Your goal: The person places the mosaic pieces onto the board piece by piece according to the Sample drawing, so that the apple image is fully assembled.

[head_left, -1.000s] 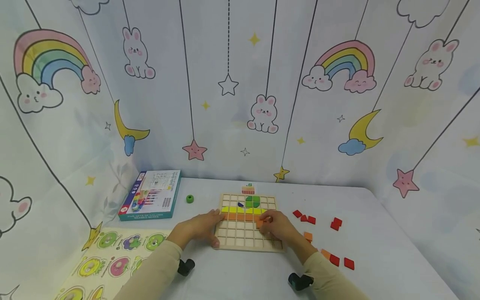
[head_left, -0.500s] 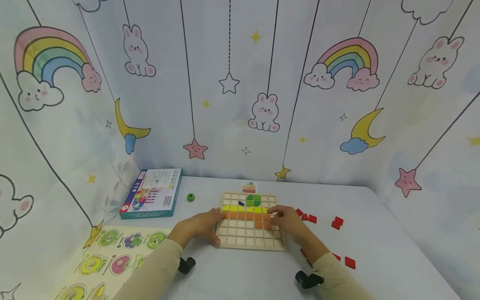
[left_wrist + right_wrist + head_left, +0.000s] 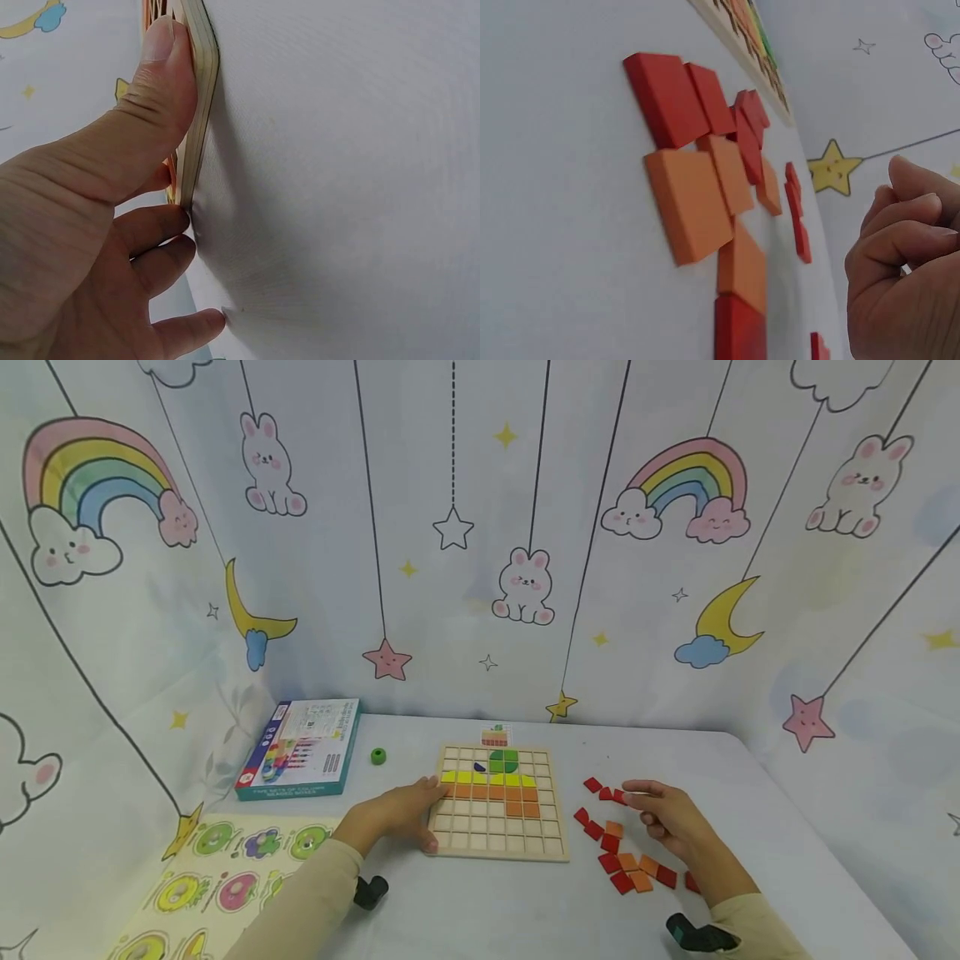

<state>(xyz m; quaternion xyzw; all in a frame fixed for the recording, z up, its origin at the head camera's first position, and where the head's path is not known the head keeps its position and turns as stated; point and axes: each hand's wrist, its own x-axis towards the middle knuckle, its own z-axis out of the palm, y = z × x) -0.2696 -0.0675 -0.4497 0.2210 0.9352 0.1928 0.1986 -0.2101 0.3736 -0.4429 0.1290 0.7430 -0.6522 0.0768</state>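
Observation:
My left hand (image 3: 401, 814) rests against the left side of a wooden grid board (image 3: 480, 842), its thumb (image 3: 169, 82) lying on the rim near the front corner. Other fingers touch the board's side and the tabletop. On the board are green pieces (image 3: 504, 762), a dark blue piece, a yellow row (image 3: 487, 780), a full orange row (image 3: 487, 792) and two orange tiles (image 3: 522, 810) under it. My right hand (image 3: 671, 818) hovers over the loose tiles on the right, fingers loosely bent, nothing visible in it. Beneath lie red tiles (image 3: 667, 97) and orange tiles (image 3: 694, 202).
A small picture card (image 3: 496, 736) lies behind the board. Farther left are a green bead (image 3: 378, 757), a boxed set (image 3: 300, 747) and a sheet of fruit pictures (image 3: 225, 868). A patterned curtain (image 3: 420, 602) hangs behind the white table (image 3: 495, 910).
My right hand has let go of an orange tile, now beside another under the orange row, and has moved right off the board to the loose tiles. My left hand has stayed put.

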